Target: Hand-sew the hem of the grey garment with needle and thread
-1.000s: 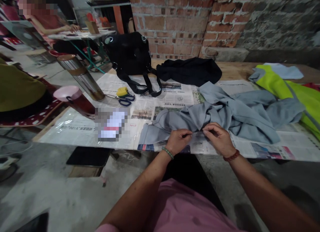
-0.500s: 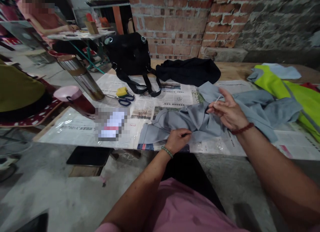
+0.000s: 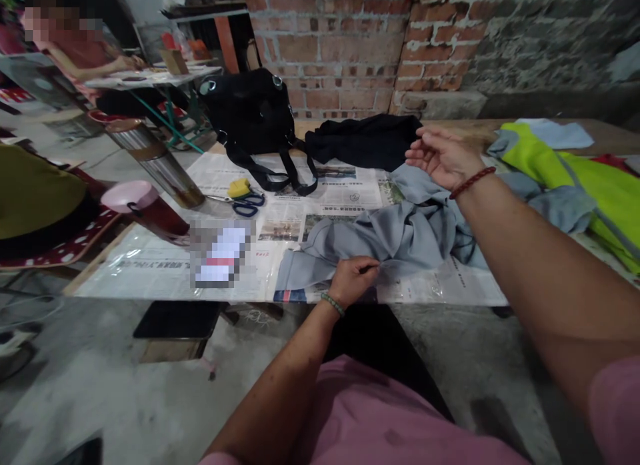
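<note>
One head-worn view, facing forward and down across a newspaper-covered table [image 3: 115,268].
It looks from above the wearer's pink shirt [image 3: 373,411], near 6 o'clock, toward the brick wall [image 3: 345,51] at 12; the left hand [image 3: 354,281] at 5 and right hand [image 3: 443,155] at 2 are close, within arm's reach, while another person [image 3: 83,58] sits well farther off at 10.

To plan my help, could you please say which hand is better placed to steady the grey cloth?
Likely the left hand: its fingers are at the grey cloth, while the right hand is raised.
</note>
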A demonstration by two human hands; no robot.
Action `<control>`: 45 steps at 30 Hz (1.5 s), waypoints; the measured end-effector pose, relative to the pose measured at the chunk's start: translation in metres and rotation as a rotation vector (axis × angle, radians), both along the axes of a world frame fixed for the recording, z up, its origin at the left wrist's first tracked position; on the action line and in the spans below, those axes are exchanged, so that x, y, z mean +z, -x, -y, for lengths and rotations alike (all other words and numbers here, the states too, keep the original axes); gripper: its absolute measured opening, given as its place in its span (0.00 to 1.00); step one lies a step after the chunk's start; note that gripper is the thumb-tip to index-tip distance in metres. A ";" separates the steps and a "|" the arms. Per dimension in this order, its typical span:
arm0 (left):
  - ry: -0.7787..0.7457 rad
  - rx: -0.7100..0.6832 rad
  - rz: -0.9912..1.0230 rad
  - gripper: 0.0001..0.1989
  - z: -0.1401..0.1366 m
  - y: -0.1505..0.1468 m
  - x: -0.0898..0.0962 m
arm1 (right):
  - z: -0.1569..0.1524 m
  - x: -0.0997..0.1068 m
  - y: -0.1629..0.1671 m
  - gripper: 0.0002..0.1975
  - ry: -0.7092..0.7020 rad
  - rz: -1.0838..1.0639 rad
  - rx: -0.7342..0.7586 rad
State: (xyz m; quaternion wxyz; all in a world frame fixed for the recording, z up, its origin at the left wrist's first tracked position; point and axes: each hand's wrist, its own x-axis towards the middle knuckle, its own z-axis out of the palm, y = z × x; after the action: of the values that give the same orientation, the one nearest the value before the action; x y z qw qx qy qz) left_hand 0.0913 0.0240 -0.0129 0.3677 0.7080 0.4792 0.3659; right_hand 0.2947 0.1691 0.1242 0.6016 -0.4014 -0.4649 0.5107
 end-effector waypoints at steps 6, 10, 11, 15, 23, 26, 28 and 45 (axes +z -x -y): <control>0.002 -0.009 -0.003 0.08 0.001 0.001 0.004 | -0.018 0.007 -0.009 0.07 -0.145 -0.015 -0.156; -0.003 -0.014 -0.017 0.08 0.001 0.002 0.004 | -0.034 0.005 -0.018 0.05 -0.225 0.032 -0.208; -0.007 -0.014 -0.019 0.08 0.001 0.002 0.003 | -0.037 0.006 -0.019 0.05 -0.242 0.055 -0.216; -0.025 -0.011 -0.025 0.08 -0.001 0.002 -0.002 | -0.022 0.002 -0.006 0.05 -0.233 0.155 -0.247; -0.110 -0.078 -0.061 0.08 -0.001 0.002 0.000 | 0.092 -0.100 0.054 0.07 0.155 0.329 0.184; -0.159 -0.149 -0.098 0.08 -0.002 0.003 0.003 | 0.108 -0.137 0.045 0.09 0.188 0.208 -0.014; -0.203 -0.203 -0.188 0.08 -0.001 0.004 0.006 | 0.109 -0.147 0.037 0.11 0.165 0.114 -0.094; -0.191 0.080 -0.861 0.11 0.017 0.176 0.052 | 0.106 -0.143 0.036 0.11 0.168 0.082 -0.046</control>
State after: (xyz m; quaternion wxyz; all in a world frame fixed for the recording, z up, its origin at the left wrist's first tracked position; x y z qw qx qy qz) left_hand -0.0845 0.0075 0.0391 0.0532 0.8075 0.5799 0.0943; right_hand 0.2592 0.0631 -0.0186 0.5577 -0.4815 -0.4354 0.5173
